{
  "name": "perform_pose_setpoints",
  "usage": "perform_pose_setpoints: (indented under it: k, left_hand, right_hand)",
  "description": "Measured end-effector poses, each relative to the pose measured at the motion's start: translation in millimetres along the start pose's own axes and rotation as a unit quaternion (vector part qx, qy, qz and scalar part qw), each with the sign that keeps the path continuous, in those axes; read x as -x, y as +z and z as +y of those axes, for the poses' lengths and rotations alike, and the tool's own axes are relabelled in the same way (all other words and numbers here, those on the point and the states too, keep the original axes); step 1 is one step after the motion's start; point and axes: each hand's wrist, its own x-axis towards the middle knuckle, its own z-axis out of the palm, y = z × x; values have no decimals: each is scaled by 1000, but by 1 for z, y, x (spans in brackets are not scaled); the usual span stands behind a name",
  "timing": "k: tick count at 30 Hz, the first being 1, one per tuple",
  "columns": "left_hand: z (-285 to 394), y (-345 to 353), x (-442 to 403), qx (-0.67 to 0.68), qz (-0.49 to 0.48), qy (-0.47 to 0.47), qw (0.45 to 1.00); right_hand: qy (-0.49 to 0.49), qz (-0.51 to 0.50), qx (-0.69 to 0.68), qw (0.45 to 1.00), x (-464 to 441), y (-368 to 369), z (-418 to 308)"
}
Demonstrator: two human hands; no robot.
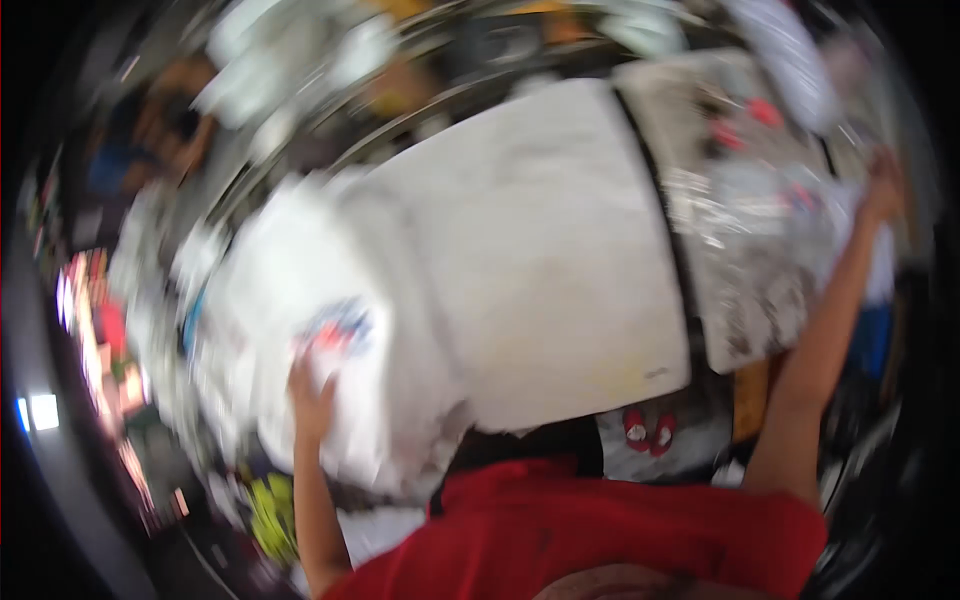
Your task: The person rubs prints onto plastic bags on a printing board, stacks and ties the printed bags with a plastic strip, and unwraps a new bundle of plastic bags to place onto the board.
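My left hand lies with its fingers apart on a pile of white material, which may be fabric or plastic sheeting. A blurred red and blue print shows on it just above my fingertips. Far out to the right, my right hand looks closed at the edge of a clear, shiny plastic bag, though motion blurs the fingers. The bag stretches over a stained board toward that hand. Small red and blue marks show through or on it.
A pale work surface lies between my hands, with a dark gap separating it from the stained board. White bundles and a rail stand behind. Another person is at the upper left. Yellow-green material lies below left.
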Motion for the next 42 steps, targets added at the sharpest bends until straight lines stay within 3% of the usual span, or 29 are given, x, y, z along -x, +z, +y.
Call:
perform_pose_setpoints:
  k: [2,4,5,6,8,10,12,14,16,17,18,20,24,26,29,32,37,42]
  left_hand:
    - [7,-42,5,63,10,26,998]
    - [-21,-70,2,111,32,-18,993]
    - [-51,-77,-5,152,61,-43,986]
    - [-86,-81,-19,196,85,-55,975]
    - [-174,-75,-53,176,206,-80,959]
    - [-265,-56,-95,216,249,-139,934]
    - [-301,-23,-143,276,246,-105,923]
    - [-319,-7,-152,331,225,-85,913]
    - [-298,-21,-161,328,173,-113,922]
    - [-298,-13,-168,347,195,-109,911]
    - [-290,-12,-171,357,187,-82,911]
    - [-285,-23,-158,344,244,-123,898]
    - [-283,-37,-141,391,266,-91,876]
    - [-284,-47,-135,398,301,-118,858]
    - [-289,-79,-118,355,336,-73,869]
    - [-242,-130,-91,320,348,-29,880]
    - [-86,-187,-70,372,284,144,872]
    - [92,-161,-60,359,146,316,866]
  right_hand:
    - [79,-42,-140,986,79,77,-150]
    - [12,-205,-30,978,176,126,-270]
    - [-87,-288,-57,952,230,148,-311]
    - [101,-309,-137,936,301,168,-412]
    - [99,-480,-254,834,414,177,-518]
    - [-126,-676,-170,706,499,173,-626]
    - [-301,-720,-55,623,555,185,-669]
    - [-257,-727,-76,632,583,194,-717]
    - [-5,-739,-315,596,575,189,-788]
    - [23,-676,-474,564,577,185,-824]
    - [50,-657,-533,531,565,177,-858]
    - [-7,-662,-579,475,541,150,-894]
    - [-43,-580,-629,516,534,98,-908]
    - [-53,-542,-637,545,526,74,-903]
    - [-69,-489,-636,593,506,39,-886]
    - [-81,-429,-619,653,485,1,-860]
    - [-112,-328,-578,739,451,-73,-816]
    - [-140,-230,-538,798,428,-136,-777]
